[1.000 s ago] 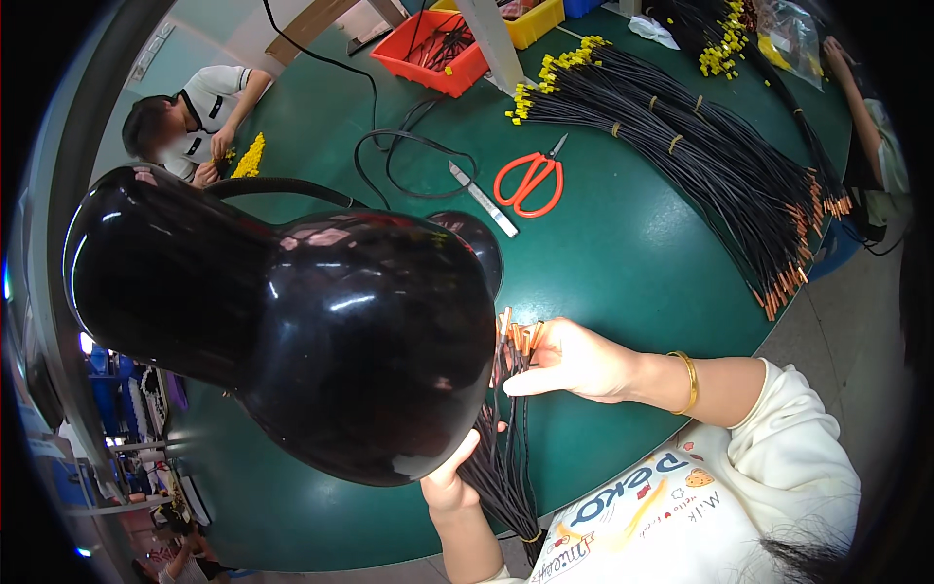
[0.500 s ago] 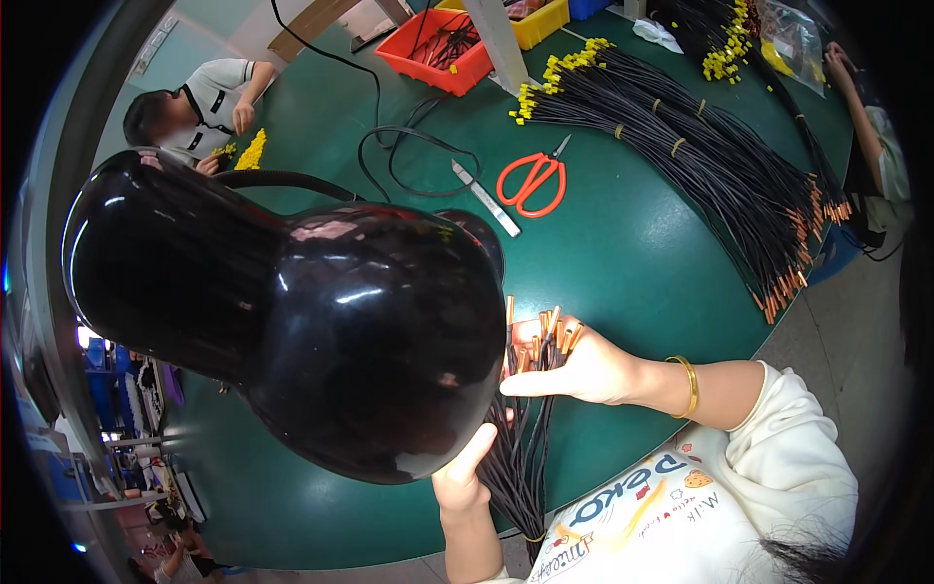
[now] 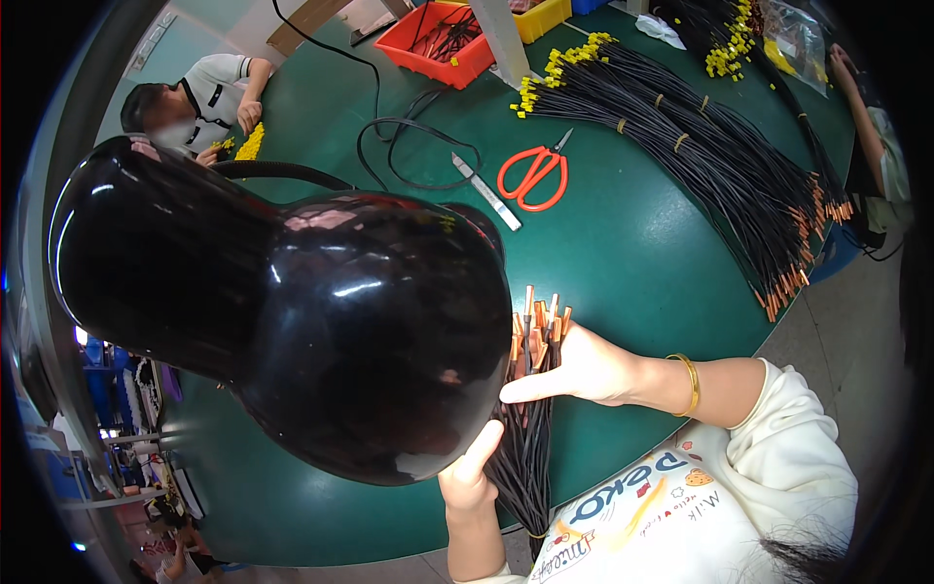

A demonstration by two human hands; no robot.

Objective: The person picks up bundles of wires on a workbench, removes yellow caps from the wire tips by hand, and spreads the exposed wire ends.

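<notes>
A bundle of thin black cables with copper-coloured tube ends stands out from behind the lamp's edge, tied near my body. My right hand is wrapped round its upper part, with thumb across the front and copper ends poking up past the fingers. Lower down, my left hand grips the bundle's left side; its thumb shows, while its other fingers are hidden behind cables and lamp. A large glossy black lamp hangs directly over the left side of the bundle and covers part of it.
On the green table lie red-handled scissors, a utility knife and a looped black cord. Tied cable bundles with yellow ends lie at right. A red bin stands behind. Another person works at far left.
The copper ends have shifted slightly up and spread differently in my right hand. My left hand has moved a little to the right. The view has tilted slightly.
</notes>
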